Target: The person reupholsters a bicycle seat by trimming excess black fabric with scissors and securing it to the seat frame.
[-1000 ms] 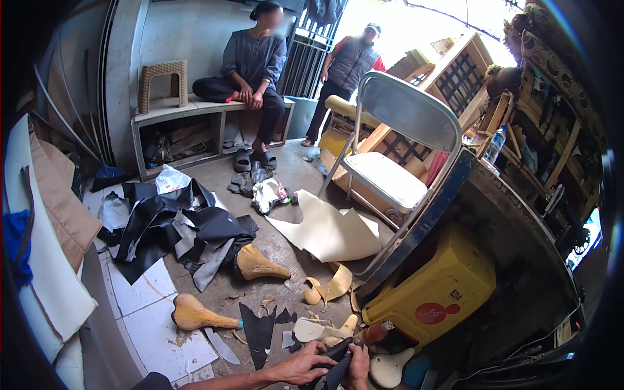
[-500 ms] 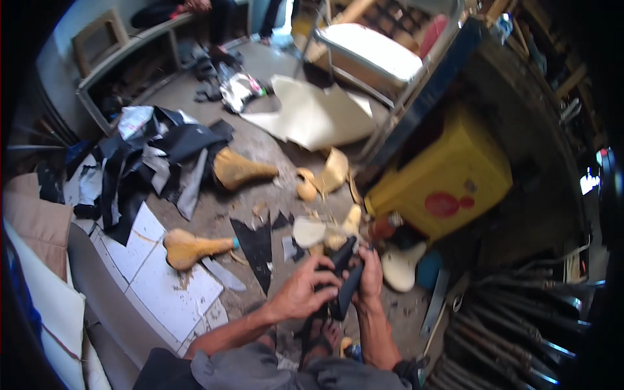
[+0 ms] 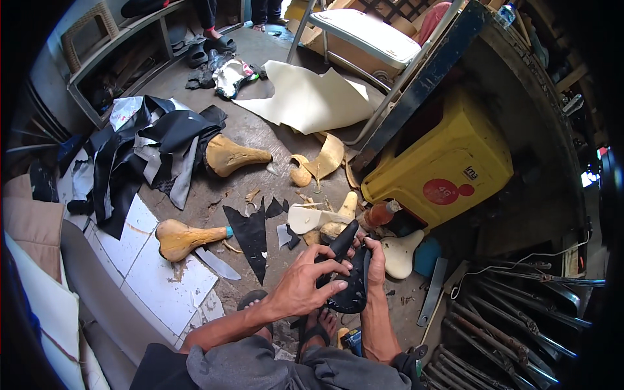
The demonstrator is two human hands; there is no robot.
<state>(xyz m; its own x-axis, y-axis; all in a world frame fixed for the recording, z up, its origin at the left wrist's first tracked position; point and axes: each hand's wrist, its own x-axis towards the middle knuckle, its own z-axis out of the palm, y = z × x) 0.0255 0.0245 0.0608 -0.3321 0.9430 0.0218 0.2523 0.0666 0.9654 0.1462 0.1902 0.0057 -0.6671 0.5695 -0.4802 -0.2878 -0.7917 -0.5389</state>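
Above my feet, both hands are on black bicycle saddle pieces (image 3: 354, 286). One piece shows a rounded black nose; the other looks like a flat shell with pale specks on its face. My left hand (image 3: 304, 281) has its fingers curled over the left piece. Along the right edge, my right hand (image 3: 375, 270) grips with the thumb on top. How the two pieces join is hidden by my fingers. Beyond them lie pale saddle-shaped foam (image 3: 305, 220) and a brown bottle (image 3: 382, 213). A cream saddle form (image 3: 401, 252) is just right of my right hand.
Yellowish saddle forms (image 3: 237, 156) lie left, beside a heap of black sheet scraps (image 3: 182, 130). A pale blade (image 3: 218, 264) rests on white tiles (image 3: 156, 279). Right are a yellow plastic stool (image 3: 448, 169), a metal strip (image 3: 432, 292) and stacked metal rods (image 3: 500, 331). Another person's foot (image 3: 211, 32) shows behind.
The black pieces have turned in my hands, so the flat speckled face now shows. My left fingers have shifted across them; the view is sharper and slightly moved.
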